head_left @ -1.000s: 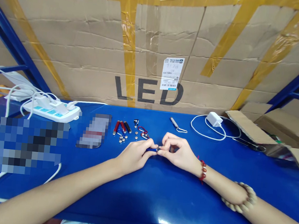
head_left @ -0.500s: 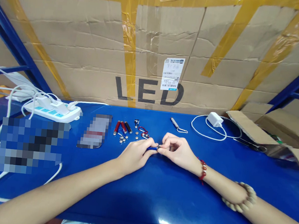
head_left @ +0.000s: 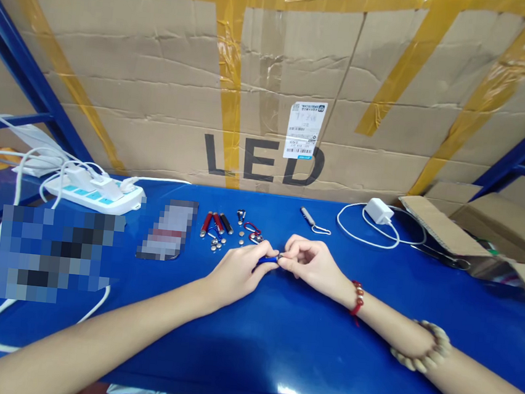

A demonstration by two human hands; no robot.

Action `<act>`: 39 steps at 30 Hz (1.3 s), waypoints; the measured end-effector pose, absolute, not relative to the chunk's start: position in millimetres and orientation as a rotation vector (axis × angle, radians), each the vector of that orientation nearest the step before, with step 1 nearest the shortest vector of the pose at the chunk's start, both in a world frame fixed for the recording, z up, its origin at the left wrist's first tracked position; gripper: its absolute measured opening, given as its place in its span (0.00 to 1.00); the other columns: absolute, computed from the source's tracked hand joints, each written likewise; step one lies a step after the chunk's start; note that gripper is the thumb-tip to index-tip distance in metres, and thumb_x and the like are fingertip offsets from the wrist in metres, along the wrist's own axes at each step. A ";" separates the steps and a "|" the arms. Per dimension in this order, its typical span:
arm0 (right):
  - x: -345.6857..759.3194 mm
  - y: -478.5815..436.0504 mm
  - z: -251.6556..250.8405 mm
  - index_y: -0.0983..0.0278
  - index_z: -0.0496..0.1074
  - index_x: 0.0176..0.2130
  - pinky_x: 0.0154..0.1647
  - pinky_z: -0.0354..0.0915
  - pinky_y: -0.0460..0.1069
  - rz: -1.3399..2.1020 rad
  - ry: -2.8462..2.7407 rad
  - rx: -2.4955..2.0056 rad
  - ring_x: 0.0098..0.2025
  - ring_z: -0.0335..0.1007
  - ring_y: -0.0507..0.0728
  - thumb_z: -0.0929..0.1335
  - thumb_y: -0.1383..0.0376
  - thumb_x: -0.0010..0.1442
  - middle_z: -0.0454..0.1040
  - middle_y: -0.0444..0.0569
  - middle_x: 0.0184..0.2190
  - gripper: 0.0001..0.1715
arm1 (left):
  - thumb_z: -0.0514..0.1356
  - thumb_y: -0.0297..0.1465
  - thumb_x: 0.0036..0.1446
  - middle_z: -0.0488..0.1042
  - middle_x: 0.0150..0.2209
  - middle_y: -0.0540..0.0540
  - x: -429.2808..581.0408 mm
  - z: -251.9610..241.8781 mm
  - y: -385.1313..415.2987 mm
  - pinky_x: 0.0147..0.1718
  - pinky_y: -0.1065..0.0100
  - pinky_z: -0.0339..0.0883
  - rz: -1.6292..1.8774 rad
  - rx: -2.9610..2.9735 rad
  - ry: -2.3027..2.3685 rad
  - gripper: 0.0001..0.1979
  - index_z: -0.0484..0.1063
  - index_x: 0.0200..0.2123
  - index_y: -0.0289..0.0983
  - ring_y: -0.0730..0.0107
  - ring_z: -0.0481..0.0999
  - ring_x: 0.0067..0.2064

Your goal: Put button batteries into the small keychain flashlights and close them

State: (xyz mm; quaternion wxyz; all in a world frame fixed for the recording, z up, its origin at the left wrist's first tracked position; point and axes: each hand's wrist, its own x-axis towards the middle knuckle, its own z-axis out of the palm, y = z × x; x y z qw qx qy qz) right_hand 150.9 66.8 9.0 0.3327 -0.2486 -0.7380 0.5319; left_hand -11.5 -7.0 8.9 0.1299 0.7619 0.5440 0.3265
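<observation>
My left hand [head_left: 239, 272] is closed around a small blue flashlight tube [head_left: 267, 260], which points to the right. At the tube's right end, my right hand [head_left: 309, 262] pinches a small dark end piece, mostly hidden by the fingertips. Behind my left hand lie red tubes [head_left: 212, 222] and a black tube [head_left: 226, 222]. Several silver button cells [head_left: 214, 246] are scattered in front of them. A red carabiner clip [head_left: 253, 227] and a small metal end piece [head_left: 241, 216] rest nearby. Farther back is a silver flashlight [head_left: 307, 216] with a clip attached.
On the blue table [head_left: 275, 359], a blurred-out phone [head_left: 166, 231] and a white power strip [head_left: 104, 197] with cables stand left. A white charger [head_left: 379, 211] with its cord, scissors [head_left: 455, 261] and an open carton [head_left: 495, 235] are right. A large cardboard box [head_left: 161, 88] walls the back.
Both hands stay together at the blue tube, with only a slight shift of the fingers. A little more of the tube shows now. The objects on the table have not moved.
</observation>
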 end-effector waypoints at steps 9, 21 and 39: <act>151.1 68.0 10.5 0.67 0.62 0.19 0.15 0.53 0.42 1.541 -1.855 -0.666 0.16 0.58 0.43 0.74 0.55 0.40 0.63 0.40 0.24 0.23 | 0.52 0.33 0.59 0.75 0.37 0.49 -12.3 9.8 -7.8 0.35 0.70 0.67 0.971 2.193 1.566 0.04 0.64 0.34 0.39 0.68 0.76 0.37; 151.9 68.6 10.9 0.67 0.63 0.22 0.16 0.51 0.42 1.596 -1.846 -0.679 0.16 0.57 0.43 0.72 0.55 0.45 0.64 0.40 0.22 0.21 | 0.52 0.34 0.59 0.76 0.40 0.49 -11.1 12.4 -9.3 0.38 0.69 0.67 0.996 2.152 1.546 0.06 0.63 0.38 0.40 0.67 0.76 0.42; 152.0 69.8 13.5 0.67 0.64 0.21 0.17 0.51 0.43 1.534 -1.864 -0.610 0.17 0.55 0.42 0.70 0.53 0.49 0.61 0.41 0.26 0.20 | 0.51 0.32 0.60 0.76 0.39 0.50 -11.2 13.6 -8.3 0.37 0.70 0.67 1.019 2.115 1.592 0.07 0.65 0.41 0.41 0.68 0.76 0.37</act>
